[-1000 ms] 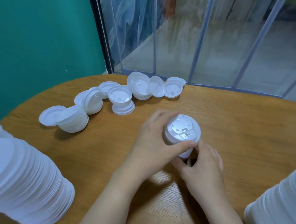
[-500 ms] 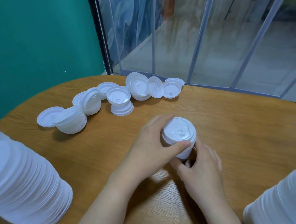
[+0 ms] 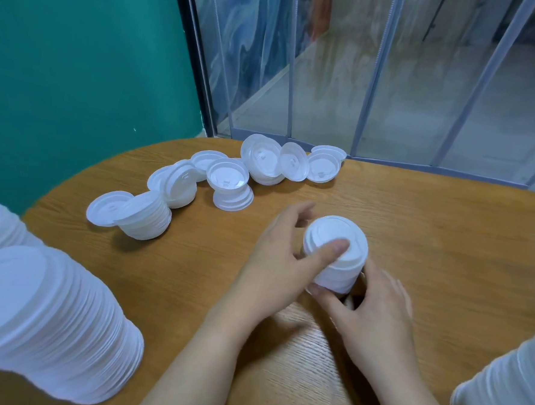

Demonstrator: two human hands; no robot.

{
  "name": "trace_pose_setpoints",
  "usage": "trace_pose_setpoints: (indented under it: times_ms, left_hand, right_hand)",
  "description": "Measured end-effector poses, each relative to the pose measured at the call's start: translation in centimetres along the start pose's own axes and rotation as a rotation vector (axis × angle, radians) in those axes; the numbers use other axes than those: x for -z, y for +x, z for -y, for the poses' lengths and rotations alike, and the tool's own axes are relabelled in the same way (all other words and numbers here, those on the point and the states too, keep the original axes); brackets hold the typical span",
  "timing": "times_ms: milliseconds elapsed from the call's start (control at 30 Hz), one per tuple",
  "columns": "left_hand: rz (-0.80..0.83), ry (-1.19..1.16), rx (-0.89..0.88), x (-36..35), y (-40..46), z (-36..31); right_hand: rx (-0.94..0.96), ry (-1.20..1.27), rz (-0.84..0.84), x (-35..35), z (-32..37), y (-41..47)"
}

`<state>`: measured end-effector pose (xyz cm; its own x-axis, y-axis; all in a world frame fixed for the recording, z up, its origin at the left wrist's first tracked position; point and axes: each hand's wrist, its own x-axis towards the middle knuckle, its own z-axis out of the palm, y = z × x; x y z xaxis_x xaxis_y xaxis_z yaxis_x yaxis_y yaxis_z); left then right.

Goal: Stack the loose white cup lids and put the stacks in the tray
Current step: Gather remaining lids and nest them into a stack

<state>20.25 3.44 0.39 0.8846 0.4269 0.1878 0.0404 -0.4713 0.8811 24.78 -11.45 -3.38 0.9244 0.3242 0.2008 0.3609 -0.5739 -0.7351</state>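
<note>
Left hand [image 3: 275, 259] and right hand [image 3: 375, 306] clasp lid stack [image 3: 335, 256]; light, slippery, thin. Grip sidewalls low; loose lids [image 3: 229, 184] at 11 o'clock.

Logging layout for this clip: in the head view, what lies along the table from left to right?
Tall lid stack → tilted short stack → upright small stack → left hand → held stack → right hand → stack at right edge.
</note>
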Motion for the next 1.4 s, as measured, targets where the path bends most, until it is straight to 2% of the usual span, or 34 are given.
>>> trace_pose_setpoints:
  times_ms: [67, 167, 233, 333, 533, 767, 933, 1167, 1400]
  left_hand:
    - [-0.135, 0.041, -0.014, 1.2, 1.0, 1.2]
    - [-0.391, 0.371, -0.063, 3.8, 3.1, 4.2]
    - [-0.466, 0.567, -0.061, 5.2, 4.5, 6.4]
    - [-0.466, 0.719, -0.02, 5.4, 5.5, 8.3]
    - [-0.496, 0.763, 0.043, 4.4, 5.9, 8.7]
    - [-0.577, 0.776, 0.017, 4.7, 5.7, 8.8]
    - [-0.584, 0.743, -0.072, 4.4, 4.4, 8.2]
    - [-0.53, 0.713, -0.112, 4.4, 0.3, 6.5]
    - [-0.424, 0.707, -0.022, 4.9, -1.0, 6.5]
  right_hand:
    - [-0.004, 0.002, -0.006, 0.0, 0.0, 0.0]
    - [-0.011, 0.012, 0.005, 0.1, 0.0, 0.0]
    - [-0.018, 0.023, 0.012, 0.0, 0.0, 0.0]
    - [-0.025, 0.009, 0.014, -0.2, -0.2, 0.1]
    - [-0.026, -0.009, 0.029, -0.3, -0.3, 0.2]
    - [-0.014, -0.009, 0.024, -0.3, 0.0, 0.2]
    - [0.011, -0.039, 0.05, -0.1, -0.1, 0.2]
    - [0.01, -0.04, 0.053, -0.1, -0.3, 0.2]
    - [0.012, -0.04, 0.065, 0.0, -0.1, 0.1]
